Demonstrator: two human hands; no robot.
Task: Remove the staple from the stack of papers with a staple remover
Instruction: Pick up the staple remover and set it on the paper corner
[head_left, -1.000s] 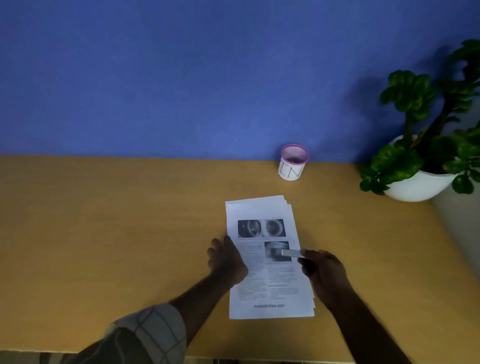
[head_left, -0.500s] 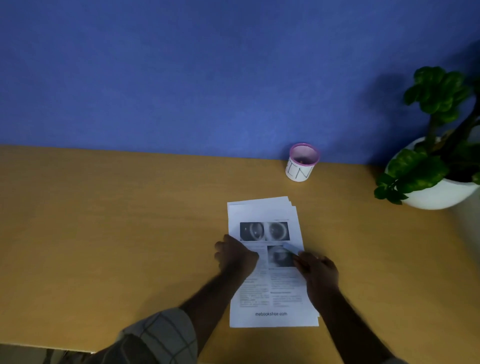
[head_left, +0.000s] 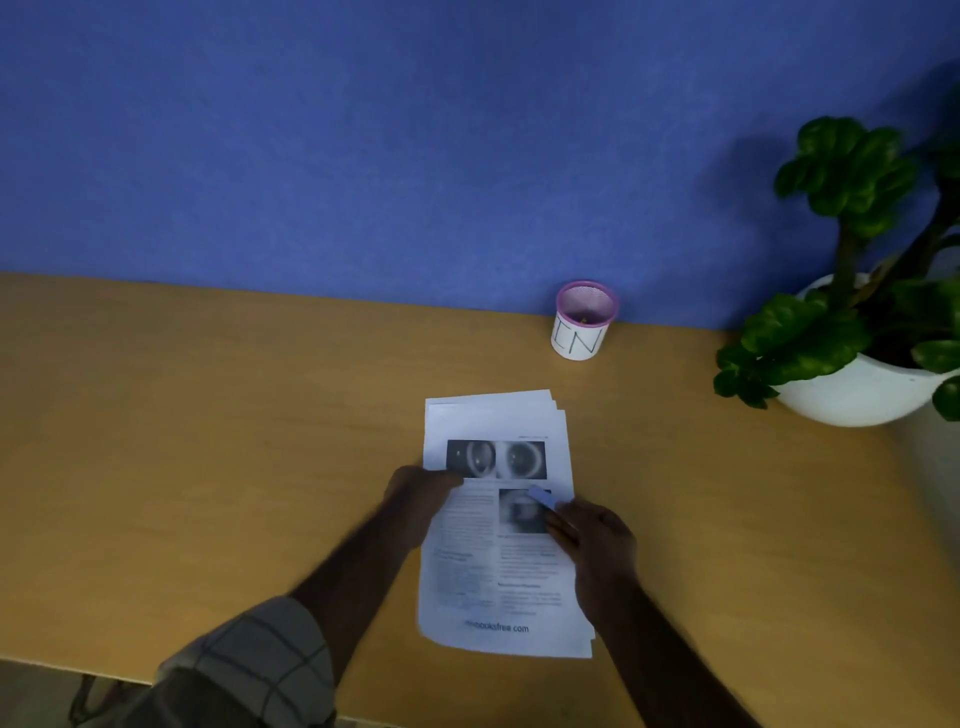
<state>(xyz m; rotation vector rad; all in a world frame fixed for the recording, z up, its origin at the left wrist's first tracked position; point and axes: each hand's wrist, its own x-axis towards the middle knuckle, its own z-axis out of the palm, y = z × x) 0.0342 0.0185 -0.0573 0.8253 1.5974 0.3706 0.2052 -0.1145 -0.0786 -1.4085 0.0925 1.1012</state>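
A stack of printed papers (head_left: 498, 421) lies on the wooden desk (head_left: 208, 441), slightly fanned at its far right corner. My left hand (head_left: 418, 493) rests flat on the stack's left edge, beside the dark eye pictures. My right hand (head_left: 592, 540) is over the right half of the page and holds a small pale staple remover (head_left: 540, 496), whose tip points up and left over the lower picture. The staple itself cannot be made out.
A small pink-rimmed mesh cup (head_left: 582, 322) with a white label stands at the back near the blue wall. A green plant in a white pot (head_left: 857, 389) fills the right rear corner. The desk's near edge runs along the bottom left.
My left hand has slid up along the stack's left edge. My right hand has turned the staple remover so that it points up and left, and has moved further onto the page.
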